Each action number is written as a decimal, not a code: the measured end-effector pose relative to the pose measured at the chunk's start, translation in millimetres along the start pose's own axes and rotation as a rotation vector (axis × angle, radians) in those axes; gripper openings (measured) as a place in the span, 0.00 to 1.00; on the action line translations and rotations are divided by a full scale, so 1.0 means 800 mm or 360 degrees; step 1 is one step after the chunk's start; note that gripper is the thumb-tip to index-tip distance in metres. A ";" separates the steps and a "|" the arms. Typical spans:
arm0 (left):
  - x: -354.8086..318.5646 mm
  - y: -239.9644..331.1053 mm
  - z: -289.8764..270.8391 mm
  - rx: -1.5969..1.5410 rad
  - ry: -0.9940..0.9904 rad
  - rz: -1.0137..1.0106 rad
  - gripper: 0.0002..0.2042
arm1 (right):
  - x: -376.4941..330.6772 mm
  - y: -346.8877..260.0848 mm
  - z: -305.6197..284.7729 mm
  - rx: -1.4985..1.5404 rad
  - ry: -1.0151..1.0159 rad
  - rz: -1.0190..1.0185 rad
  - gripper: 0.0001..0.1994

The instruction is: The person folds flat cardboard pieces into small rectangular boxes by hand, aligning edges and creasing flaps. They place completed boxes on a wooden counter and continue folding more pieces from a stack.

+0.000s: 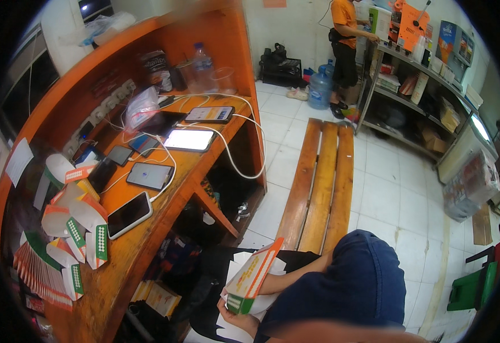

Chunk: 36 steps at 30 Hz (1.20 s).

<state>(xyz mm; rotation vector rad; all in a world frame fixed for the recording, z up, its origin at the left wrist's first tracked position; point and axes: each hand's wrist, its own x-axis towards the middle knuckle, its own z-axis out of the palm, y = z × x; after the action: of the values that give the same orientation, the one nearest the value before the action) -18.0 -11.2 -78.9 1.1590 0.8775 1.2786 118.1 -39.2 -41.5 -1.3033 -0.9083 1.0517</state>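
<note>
A paper food carton (pixel 252 278), white with an orange edge and a green end panel, stands tilted over my lap. My left hand (pixel 237 321) grips its lower end, fingers curled round the bottom edge. My right forearm (pixel 295 278) reaches in from a dark blue sleeve (pixel 364 286) and passes behind the carton, which hides the right hand. White flat card pieces (pixel 230 331) lie around the carton on my lap. At the left, a fanned stack of folded cartons (pixel 41 274) and several opened cartons (pixel 90 214) sit on the wooden counter (pixel 127 243).
Several phones with white cables lie on the counter, one phone (pixel 130 215) nearest me. A slatted bench (pixel 318 183) extends ahead. Beyond it, a person in orange (pixel 344 46) stands at a metal shelf (pixel 398 94) beside a large water bottle (pixel 319 90). A green bin (pixel 472 288) is at right.
</note>
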 end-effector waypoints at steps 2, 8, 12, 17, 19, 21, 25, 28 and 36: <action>0.004 0.002 -0.002 0.0082 -0.0035 0.0106 0.11 | 0.000 -0.001 0.001 0.0119 0.0005 0.0072 0.12; 0.000 0.010 0.018 0.0212 -0.0019 -0.0084 0.15 | 0.012 0.004 0.003 0.0338 -0.0030 0.0386 0.15; -0.006 0.013 0.040 0.0425 -0.0138 0.0147 0.18 | 0.020 0.003 0.001 0.0431 0.0141 0.0191 0.21; -0.002 0.016 0.044 0.0400 -0.0152 0.0176 0.17 | 0.010 -0.001 -0.005 0.0112 0.0347 -0.0121 0.14; -0.001 0.014 0.042 0.0383 -0.0164 0.0115 0.17 | 0.009 0.000 -0.002 -0.0081 0.0252 -0.0137 0.14; -0.001 0.011 0.041 0.0425 -0.0113 0.0068 0.15 | 0.010 0.002 0.001 -0.0234 0.0137 -0.0134 0.14; 0.003 0.004 0.037 0.0511 0.0060 0.0146 0.13 | 0.018 0.006 0.003 -0.0297 0.0018 -0.0133 0.13; 0.005 0.000 0.029 0.0540 0.0128 0.0198 0.11 | 0.021 0.007 -0.003 -0.0261 -0.0040 -0.0117 0.12; 0.017 -0.001 0.017 -0.0102 0.0182 -0.0309 0.09 | 0.037 0.018 -0.026 -0.0589 -0.0341 -0.0159 0.11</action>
<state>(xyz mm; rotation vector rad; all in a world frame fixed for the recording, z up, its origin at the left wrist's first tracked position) -3.0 0.5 -75.3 0.9336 1.0006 1.2131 145.3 -17.5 -58.7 -1.4460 -1.3657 0.9874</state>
